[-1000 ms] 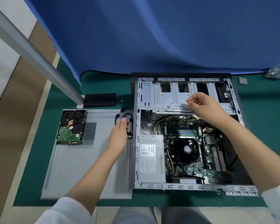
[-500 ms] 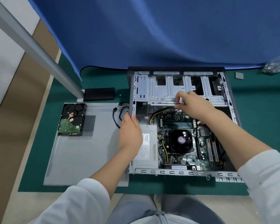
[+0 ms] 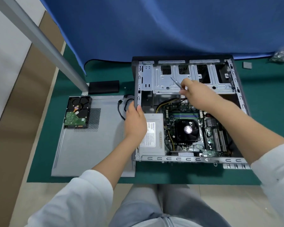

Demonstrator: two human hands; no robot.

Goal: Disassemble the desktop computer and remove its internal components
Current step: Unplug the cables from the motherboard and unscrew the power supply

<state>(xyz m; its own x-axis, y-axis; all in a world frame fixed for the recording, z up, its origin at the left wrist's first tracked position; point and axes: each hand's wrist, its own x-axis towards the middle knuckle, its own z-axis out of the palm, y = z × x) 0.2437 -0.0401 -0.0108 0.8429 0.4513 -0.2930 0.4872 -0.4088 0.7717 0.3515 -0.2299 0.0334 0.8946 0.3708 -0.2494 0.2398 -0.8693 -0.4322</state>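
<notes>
Now lifting a slim silver screwdriver over the grey metal drive cage, the right hand is pinching it while the left hand is gripping the open grey desktop computer case on the green mat, apparently steadying it; next, seating the tip in a cage screw.

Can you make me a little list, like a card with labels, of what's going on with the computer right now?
Computer case: lying open on the green mat
Left hand: grips the case's left edge
Right hand: holds a screwdriver over the drive cage
Still inside: fan, power supply
Already out: hard drive, resting on the side panel
Cable: black, on the panel beside the case
</notes>
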